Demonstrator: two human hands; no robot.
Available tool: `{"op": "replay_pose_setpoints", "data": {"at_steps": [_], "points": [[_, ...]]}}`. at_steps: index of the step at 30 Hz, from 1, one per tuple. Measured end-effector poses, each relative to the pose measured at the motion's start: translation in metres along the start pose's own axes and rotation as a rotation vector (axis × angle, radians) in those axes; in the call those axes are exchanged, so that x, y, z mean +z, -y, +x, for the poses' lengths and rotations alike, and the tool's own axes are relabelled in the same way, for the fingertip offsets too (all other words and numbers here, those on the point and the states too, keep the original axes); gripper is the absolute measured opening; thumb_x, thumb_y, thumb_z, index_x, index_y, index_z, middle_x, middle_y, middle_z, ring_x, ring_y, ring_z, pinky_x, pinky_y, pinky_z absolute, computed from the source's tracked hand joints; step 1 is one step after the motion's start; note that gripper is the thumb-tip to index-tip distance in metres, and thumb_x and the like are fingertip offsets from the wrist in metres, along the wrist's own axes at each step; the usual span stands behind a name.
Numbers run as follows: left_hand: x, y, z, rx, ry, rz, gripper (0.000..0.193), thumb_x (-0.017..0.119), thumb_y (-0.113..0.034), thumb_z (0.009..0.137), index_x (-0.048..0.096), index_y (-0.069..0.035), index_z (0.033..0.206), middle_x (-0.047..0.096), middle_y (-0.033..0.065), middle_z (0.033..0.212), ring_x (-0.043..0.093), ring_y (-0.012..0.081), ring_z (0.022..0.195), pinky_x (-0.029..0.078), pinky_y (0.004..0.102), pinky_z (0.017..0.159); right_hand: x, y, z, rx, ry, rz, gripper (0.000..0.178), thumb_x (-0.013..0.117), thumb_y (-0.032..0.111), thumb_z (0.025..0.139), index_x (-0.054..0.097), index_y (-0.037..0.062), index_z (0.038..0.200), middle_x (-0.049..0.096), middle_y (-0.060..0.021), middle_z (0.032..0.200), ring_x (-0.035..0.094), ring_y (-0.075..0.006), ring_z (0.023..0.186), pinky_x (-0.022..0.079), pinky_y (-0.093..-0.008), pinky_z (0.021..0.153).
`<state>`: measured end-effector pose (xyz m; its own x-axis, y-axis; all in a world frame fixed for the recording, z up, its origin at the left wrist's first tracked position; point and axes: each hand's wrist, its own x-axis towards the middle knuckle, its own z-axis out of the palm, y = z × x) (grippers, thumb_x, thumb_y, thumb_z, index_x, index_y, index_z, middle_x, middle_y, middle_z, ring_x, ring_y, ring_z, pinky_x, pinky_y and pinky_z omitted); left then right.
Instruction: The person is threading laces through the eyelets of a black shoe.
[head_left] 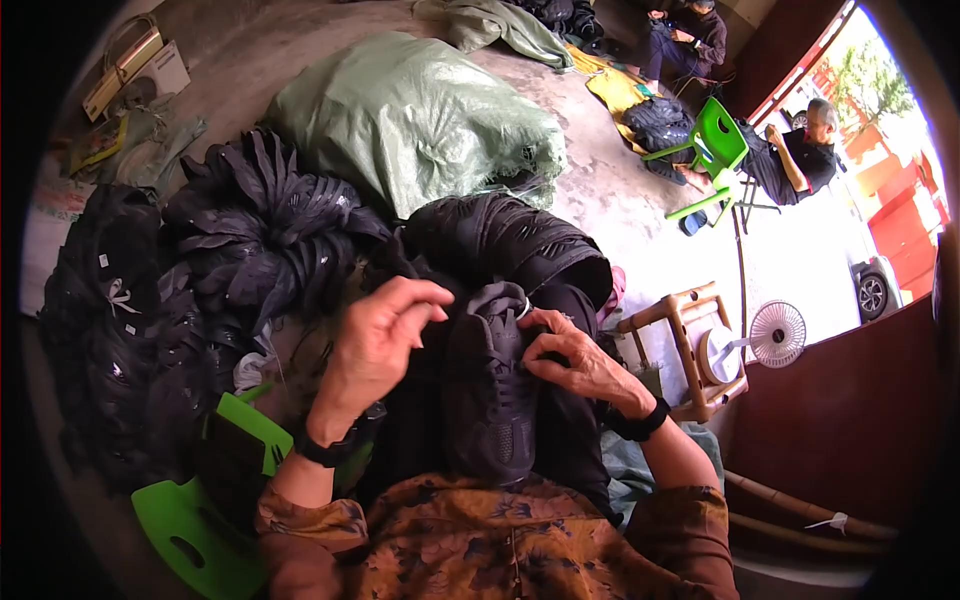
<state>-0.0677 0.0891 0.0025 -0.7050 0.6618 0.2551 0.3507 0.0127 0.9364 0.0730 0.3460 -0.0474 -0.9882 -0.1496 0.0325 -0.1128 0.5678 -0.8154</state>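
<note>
A black shoe upper (495, 400) with a lace-up front lies lengthwise on my lap, its toe toward me and its collar pointing away. My right hand (585, 365) is at its right edge near the collar, with bent fingers closed on the material. A small pale bit shows beside those fingertips. Just left of the collar, my left hand (375, 345) is raised off the shoe upper, thumb and forefinger drawn close together. Anything between them is too small to make out. Beyond the collar rests a bundle of nested black uppers (510, 240) across my knees.
Piles of black uppers (270, 220) lie to the left, behind a green plastic chair (200, 540). A pale green sack (420, 120) stands ahead. On the right, a small fan (777, 334) sits by a bamboo stool (690, 350). Two people sit farther off, near another green chair (720, 140).
</note>
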Motion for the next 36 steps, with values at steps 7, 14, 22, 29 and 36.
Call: {"op": "replay_pose_setpoints", "data": {"at_steps": [7,14,22,29,36], "points": [[0.051,0.03,-0.013,-0.065,0.153,0.245,0.032,0.073,0.0,0.078,0.056,-0.005,0.105,0.058,0.0097,0.093,0.062,0.0252,0.075,0.051,0.0358,0.067,-0.006,-0.006,0.001,-0.058,0.048,0.068,0.009,0.066,0.014,0.085,0.068,0.0064,0.09,0.048,-0.0157,0.135,0.047,-0.0318,0.125,0.033,-0.0422,0.108],[0.035,0.024,-0.014,0.33,-0.059,0.644,0.014,0.067,0.006,0.078,0.062,-0.004,0.088,0.055,0.0116,0.083,0.062,0.0341,0.074,0.049,0.0402,0.063,0.001,-0.001,0.003,-0.031,-0.01,-0.011,0.009,0.068,0.016,0.085,0.067,0.0072,0.088,0.053,-0.0127,0.129,0.05,-0.0302,0.12,0.035,-0.042,0.105],[-0.015,0.062,-0.016,-0.43,0.018,-0.238,0.014,0.058,-0.01,0.097,0.066,-0.003,0.106,0.062,-0.0004,0.084,0.058,0.0071,0.071,0.044,0.0214,0.058,-0.009,-0.029,0.011,0.164,-0.218,0.363,0.04,0.058,0.032,0.099,0.06,0.0007,0.124,0.063,-0.0138,0.116,0.059,-0.0247,0.113,0.044,-0.0357,0.1],[-0.244,0.06,-0.057,-0.024,-0.54,-1.077,0.034,0.05,-0.002,0.099,0.046,0.004,0.132,0.051,0.0042,0.093,0.048,0.0117,0.08,0.043,0.0248,0.07,0.007,-0.022,0.022,0.033,-0.236,-0.244,0.036,0.059,0.036,0.096,0.068,0.0058,0.113,0.059,-0.013,0.113,0.057,-0.0335,0.107,0.046,-0.0413,0.092],[-0.421,0.023,-0.196,0.284,-0.635,-0.812,0.042,0.043,0.0,0.1,0.04,0.003,0.142,0.049,0.0042,0.1,0.036,0.0113,0.072,0.035,0.023,0.066,0.011,-0.018,0.026,-0.059,-0.258,-0.235,0.031,0.066,0.031,0.091,0.065,0.0023,0.103,0.056,-0.0149,0.112,0.057,-0.0347,0.104,0.046,-0.0417,0.089]]}}
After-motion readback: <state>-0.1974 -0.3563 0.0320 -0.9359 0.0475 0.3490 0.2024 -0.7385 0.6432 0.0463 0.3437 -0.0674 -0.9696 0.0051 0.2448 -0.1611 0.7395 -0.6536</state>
